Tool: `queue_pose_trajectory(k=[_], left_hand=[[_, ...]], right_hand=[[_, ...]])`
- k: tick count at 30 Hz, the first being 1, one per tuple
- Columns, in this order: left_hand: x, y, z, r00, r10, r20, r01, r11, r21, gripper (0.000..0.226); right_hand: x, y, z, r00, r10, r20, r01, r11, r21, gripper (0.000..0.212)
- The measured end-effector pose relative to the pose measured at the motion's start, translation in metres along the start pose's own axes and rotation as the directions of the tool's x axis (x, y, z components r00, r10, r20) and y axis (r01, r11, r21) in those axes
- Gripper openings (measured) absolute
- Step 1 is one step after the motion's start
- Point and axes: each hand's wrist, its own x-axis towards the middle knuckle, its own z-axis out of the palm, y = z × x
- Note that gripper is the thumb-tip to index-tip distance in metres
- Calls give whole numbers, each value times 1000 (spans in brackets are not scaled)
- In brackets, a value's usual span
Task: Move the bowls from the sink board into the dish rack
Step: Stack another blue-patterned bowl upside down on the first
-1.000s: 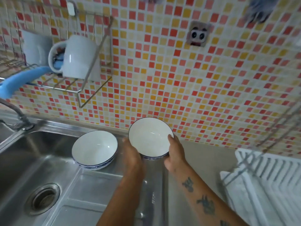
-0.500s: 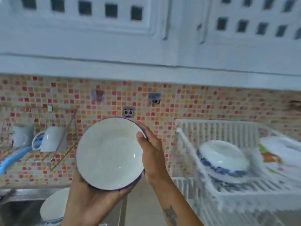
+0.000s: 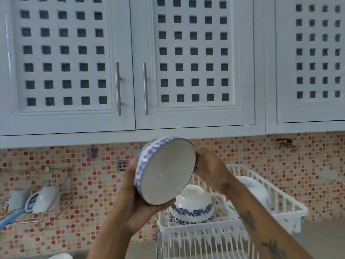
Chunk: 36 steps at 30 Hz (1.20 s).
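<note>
Two hands' grip (image 3: pixel 209 171) clasps the tilted bowl (image 3: pixel 164 171) between them.

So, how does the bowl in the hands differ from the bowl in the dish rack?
The held bowl is in the air, tilted on its side, its opening facing the camera; the racked bowl rests upside down in the dish rack. Both hands grip the held bowl; nothing touches the racked bowl. Both are white with blue patterns outside.
</note>
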Motion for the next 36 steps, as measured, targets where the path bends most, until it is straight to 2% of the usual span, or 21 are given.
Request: queue_pose_trajectory(k=[2,4,5,8,10,14,18,23,32,36], left_hand=[[6,-4,23,997,-8,-71,9,1000,16,75],[18,-13,35,994,28,-105,-8,983,184,55],[24,-18,41,992,60,-108,-30,964,263,52],[50,-38,41,977,179,-113,-103,869,484,75],[64,-51,37,950,274,-151,-116,757,643,89],[84,-76,26,923,336,-186,-27,538,842,112],[97,-90,15,934,289,-210,41,498,866,119],[103,-94,13,939,256,-229,93,452,887,125],[107,-108,4,958,101,-267,202,422,884,124],[106,-108,5,960,35,-278,233,448,863,130]], right_hand=[[-4,-11,-22,997,76,-17,-77,994,-76,46],[0,-12,-42,983,180,-46,-184,975,-125,66],[0,-12,-44,973,223,-55,-230,957,-178,72],[12,11,-56,931,355,-87,-365,909,-200,71],[22,29,-60,905,404,-133,-423,886,-191,68],[35,67,-63,836,487,-252,-537,821,-195,74],[44,96,-63,816,485,-315,-556,808,-195,66],[50,108,-69,822,495,-283,-557,802,-215,52],[43,117,-74,804,556,-211,-595,740,-312,47],[41,118,-75,812,543,-214,-582,728,-362,52]])
